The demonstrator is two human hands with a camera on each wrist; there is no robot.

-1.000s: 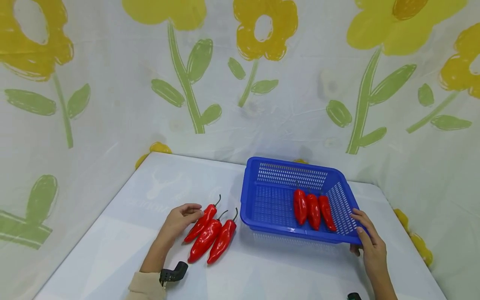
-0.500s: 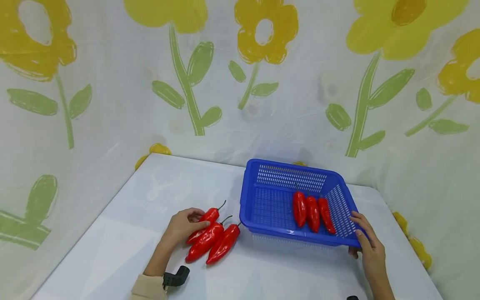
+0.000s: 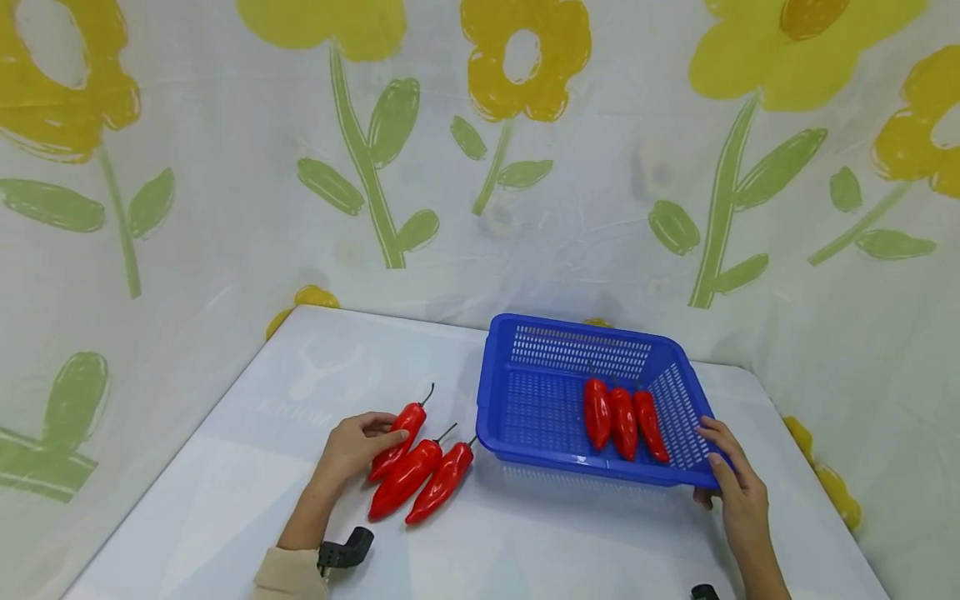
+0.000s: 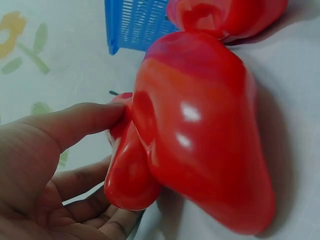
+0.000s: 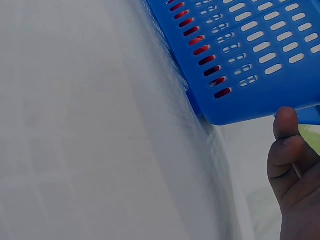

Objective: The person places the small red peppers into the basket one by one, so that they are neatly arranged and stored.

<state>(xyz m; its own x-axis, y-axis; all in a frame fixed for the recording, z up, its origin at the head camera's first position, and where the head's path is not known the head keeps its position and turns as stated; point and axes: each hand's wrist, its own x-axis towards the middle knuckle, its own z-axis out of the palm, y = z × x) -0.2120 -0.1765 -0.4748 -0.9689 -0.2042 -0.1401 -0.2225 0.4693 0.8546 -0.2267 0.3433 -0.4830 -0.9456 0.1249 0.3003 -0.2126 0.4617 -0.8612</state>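
Note:
My left hand (image 3: 351,447) pinches the leftmost of three glossy red peppers (image 3: 396,443) lying on the table, thumb on one side and fingers on the other. In the left wrist view the thumb presses the held pepper (image 4: 129,175), and a larger red pepper (image 4: 200,130) lies close beside it. The other two table peppers, a middle one (image 3: 407,481) and a right one (image 3: 442,485), slant alongside. My right hand (image 3: 741,492) grips the near right corner of a blue plastic basket (image 3: 551,460), fingers under the rim. Three red peppers (image 3: 624,423) lie inside, toward its right.
The white table (image 3: 525,542) meets a fabric backdrop (image 3: 562,250) printed with yellow flowers behind and at both sides. The basket stands close to the back edge, right of the loose peppers. A black wrist camera (image 3: 347,550) sits at my left wrist.
My left hand has closed its thumb and fingers round the leftmost pepper, whose position has shifted slightly. The right hand stays at the basket's corner.

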